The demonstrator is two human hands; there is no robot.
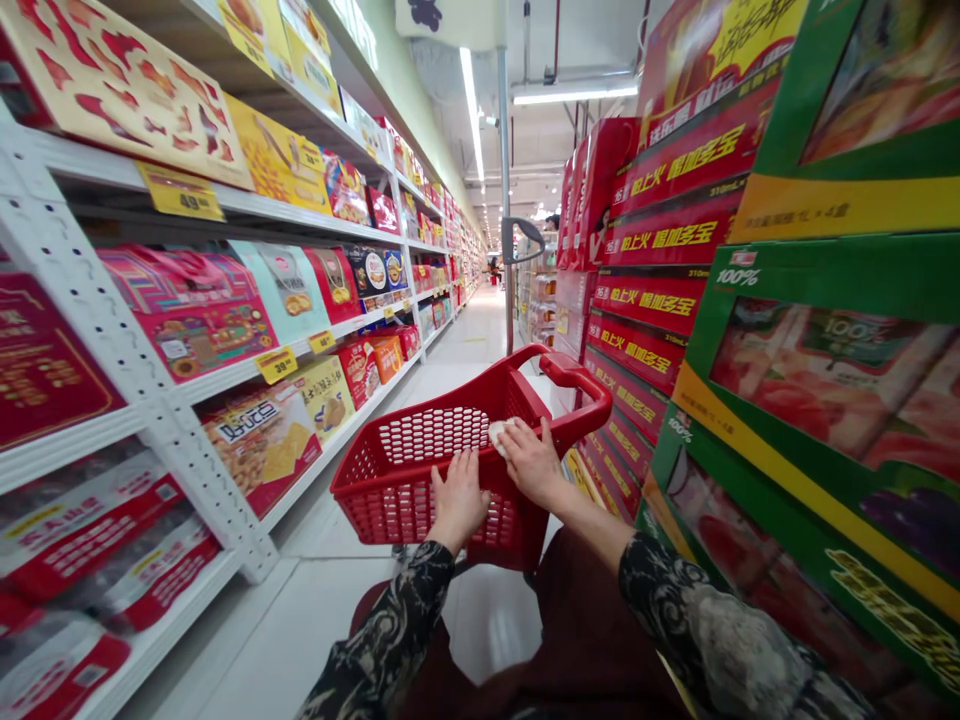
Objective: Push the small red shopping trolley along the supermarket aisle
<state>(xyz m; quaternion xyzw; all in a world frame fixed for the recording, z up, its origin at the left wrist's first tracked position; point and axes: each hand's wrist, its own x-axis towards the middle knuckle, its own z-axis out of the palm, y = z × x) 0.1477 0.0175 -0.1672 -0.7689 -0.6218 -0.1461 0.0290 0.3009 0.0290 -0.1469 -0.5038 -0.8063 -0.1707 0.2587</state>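
A red plastic shopping cart (420, 400) with a perforated basket and a looped handle stands right in front of my knees. My left hand (459, 498) lies against the near side of the basket, fingers stretched up to its rim and thumb apart; nothing shows in it. Under the fingers of my right hand (531, 462) is a small crumpled white cloth or tissue (499, 434), pressed to the rim near the handle end. The basket's far wall shows through; part of its floor is hidden by the near wall and my hands.
White shelving (172, 400) with boxed snacks and yellow price tags runs along the left. Stacked red drink cartons (652, 300) and green juice boxes (817, 370) rise close on the right. A grey metal pole (507, 150) stands beyond the cart, in the aisle (480, 330).
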